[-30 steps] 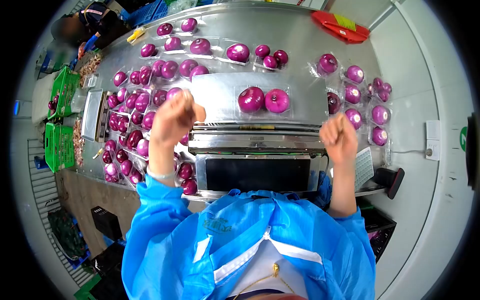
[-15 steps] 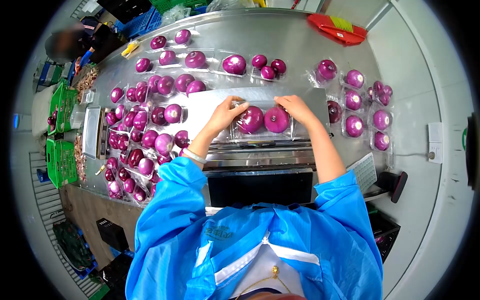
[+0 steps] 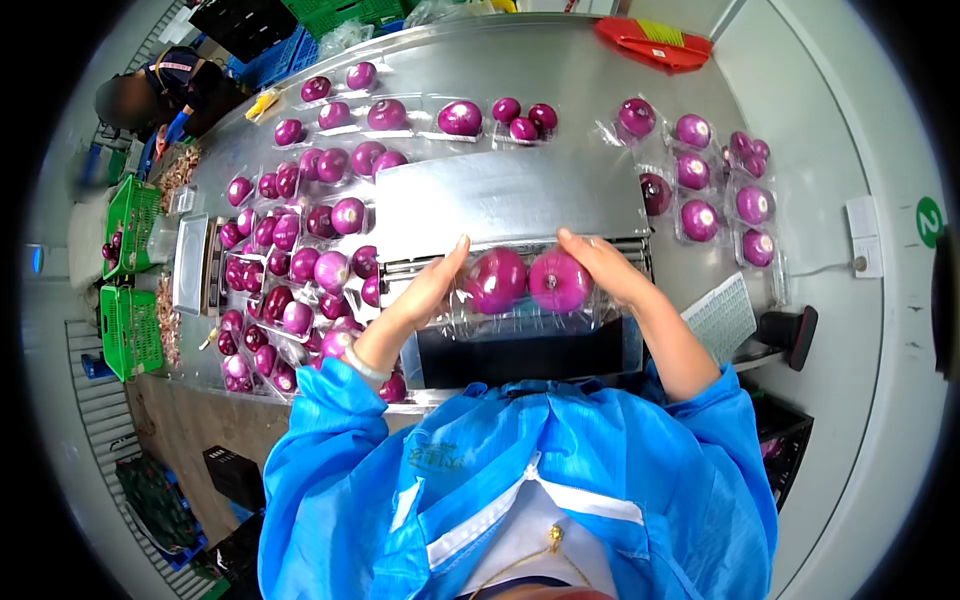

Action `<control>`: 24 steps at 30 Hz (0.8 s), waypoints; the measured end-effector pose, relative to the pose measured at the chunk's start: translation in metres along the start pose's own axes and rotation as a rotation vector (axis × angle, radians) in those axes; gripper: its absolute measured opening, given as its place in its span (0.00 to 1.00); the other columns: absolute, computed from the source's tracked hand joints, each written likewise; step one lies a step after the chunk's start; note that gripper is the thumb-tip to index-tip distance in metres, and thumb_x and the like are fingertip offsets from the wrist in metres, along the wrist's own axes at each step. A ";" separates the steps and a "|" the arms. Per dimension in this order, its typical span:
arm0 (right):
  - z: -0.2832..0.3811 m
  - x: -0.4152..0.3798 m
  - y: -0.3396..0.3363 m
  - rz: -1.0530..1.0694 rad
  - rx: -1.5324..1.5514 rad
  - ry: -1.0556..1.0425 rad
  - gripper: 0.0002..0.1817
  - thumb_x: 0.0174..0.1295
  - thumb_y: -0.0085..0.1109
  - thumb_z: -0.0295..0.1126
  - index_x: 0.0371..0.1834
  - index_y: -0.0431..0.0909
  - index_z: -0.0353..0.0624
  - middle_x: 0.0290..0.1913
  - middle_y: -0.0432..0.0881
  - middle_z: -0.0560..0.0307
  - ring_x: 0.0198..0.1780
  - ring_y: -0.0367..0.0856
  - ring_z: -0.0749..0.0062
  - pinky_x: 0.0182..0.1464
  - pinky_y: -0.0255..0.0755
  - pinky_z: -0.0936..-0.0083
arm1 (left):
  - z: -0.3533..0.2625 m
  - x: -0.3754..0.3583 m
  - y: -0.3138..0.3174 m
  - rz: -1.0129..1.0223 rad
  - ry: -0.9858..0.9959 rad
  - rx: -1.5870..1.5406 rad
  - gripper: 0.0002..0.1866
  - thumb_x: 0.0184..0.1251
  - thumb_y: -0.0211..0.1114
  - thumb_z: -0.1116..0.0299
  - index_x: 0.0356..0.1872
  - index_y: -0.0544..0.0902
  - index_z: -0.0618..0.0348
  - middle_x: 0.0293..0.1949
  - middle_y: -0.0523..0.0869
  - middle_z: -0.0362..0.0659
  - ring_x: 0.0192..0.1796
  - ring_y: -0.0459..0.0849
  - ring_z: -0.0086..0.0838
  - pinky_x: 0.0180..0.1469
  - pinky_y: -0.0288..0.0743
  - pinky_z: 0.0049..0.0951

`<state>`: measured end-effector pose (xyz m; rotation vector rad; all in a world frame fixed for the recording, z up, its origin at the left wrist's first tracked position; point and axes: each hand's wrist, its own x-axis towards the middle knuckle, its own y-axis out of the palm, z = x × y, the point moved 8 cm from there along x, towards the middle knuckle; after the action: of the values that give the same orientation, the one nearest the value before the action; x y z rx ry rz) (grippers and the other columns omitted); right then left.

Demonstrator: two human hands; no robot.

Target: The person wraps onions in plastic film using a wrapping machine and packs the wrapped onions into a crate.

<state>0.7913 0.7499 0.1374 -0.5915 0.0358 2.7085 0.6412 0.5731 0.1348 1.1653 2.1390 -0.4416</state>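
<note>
Two red onions [image 3: 497, 281] sit side by side in a clear plastic tray with film over it, held between my two hands above the front of a metal wrapping machine [image 3: 510, 200]. My left hand [image 3: 425, 288] grips the tray's left side, fingers pointing away from me. On the other side, my right hand [image 3: 608, 272] has its thumb near the right onion [image 3: 560, 280] and its fingers along the tray edge. Film hangs loosely at the tray's near side. Below the tray is the machine's dark front panel [image 3: 520, 355].
Many packed onions [image 3: 322, 220] cover the left of the steel table; more packs [image 3: 698, 170] stand at the right. A red and yellow-green item [image 3: 655, 45] lies at the far edge. Green crates [image 3: 130, 330] stand left, a keypad sheet [image 3: 722, 318] right. Another person [image 3: 180, 80] works far left.
Both hands have drawn the onion tray toward my body, off the metal plate and over the rollers and dark panel. My left hand's fingers have straightened along the tray side.
</note>
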 end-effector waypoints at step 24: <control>-0.169 -0.127 0.024 -0.755 0.191 -0.153 0.11 0.68 0.59 0.29 0.48 0.70 0.38 0.30 0.79 0.60 0.31 0.72 0.82 0.35 0.66 0.82 | 0.162 -0.027 -0.011 -0.278 0.565 -0.028 0.08 0.71 0.63 0.76 0.44 0.72 0.58 0.30 0.73 0.32 0.33 0.69 0.14 0.37 0.63 0.17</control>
<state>0.9574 0.6667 0.0333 -0.2603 0.0248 1.9771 0.7048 0.4587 0.0353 1.0658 2.8042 -0.2117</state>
